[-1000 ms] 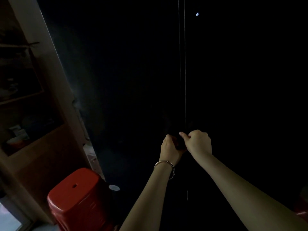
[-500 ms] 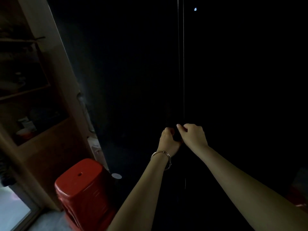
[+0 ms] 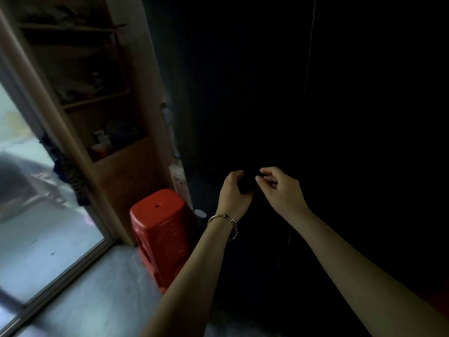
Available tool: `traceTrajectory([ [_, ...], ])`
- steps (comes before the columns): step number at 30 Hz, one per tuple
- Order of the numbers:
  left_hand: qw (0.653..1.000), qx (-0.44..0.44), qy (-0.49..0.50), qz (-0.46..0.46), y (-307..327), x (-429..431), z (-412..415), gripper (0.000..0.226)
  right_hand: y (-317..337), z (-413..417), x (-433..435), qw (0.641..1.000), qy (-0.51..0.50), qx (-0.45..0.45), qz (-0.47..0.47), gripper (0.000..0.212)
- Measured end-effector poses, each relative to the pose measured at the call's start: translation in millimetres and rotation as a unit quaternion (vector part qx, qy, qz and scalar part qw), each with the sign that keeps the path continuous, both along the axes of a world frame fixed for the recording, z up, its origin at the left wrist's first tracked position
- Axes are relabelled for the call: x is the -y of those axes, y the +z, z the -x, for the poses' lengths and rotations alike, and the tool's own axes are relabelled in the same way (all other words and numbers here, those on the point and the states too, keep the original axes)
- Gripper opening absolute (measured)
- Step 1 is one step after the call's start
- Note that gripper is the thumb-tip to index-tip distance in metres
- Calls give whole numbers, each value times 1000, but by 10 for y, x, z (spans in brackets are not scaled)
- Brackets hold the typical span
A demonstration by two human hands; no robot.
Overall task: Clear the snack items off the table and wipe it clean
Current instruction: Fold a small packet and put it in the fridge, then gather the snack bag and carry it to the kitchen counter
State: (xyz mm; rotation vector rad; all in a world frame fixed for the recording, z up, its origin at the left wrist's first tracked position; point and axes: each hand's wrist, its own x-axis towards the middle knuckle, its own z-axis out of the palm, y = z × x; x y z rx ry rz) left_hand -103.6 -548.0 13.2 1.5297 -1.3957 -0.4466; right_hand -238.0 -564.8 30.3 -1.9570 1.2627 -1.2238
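No table or snack items show in this view. Both of my arms reach forward into a very dark area. My left hand [image 3: 232,193], with a metal bracelet on its wrist, curls its fingers and thumb round a small dark object [image 3: 246,186] that barely stands out from the blackness. My right hand [image 3: 279,188] hovers just to the right of it, fingers loosely curled, thumb and forefinger close together, with nothing visible in them. What the dark object is cannot be made out.
A red plastic stool [image 3: 159,215] stands low on the left. Behind it is a wooden shelf unit [image 3: 102,132] holding small items. A glass door [image 3: 36,227] lets in light at far left. Pale floor [image 3: 102,293] lies below.
My two hands, pressed together on the dark object before, have come apart, and the right one has drawn back. My view has swung left, showing the glass door and floor.
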Motion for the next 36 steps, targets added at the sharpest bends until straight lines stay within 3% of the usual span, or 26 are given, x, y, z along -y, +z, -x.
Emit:
traceTrajectory([
  [9,987,18,155,22,-145,-1156,-701,49,-166,-841,-692,982,182,11,-43,40],
  [15,965,0,261,15,-308,-2005,-1279,58,-201,-1526,-1338,954,295,2,-57,42],
  [21,936,-17,349,35,-358,-2653,-1816,52,-263,-2220,-1857,914,404,-8,-44,41],
  [36,878,-13,478,34,-435,-3715,-3226,57,-389,-4023,-2655,852,522,-33,1,41],
])
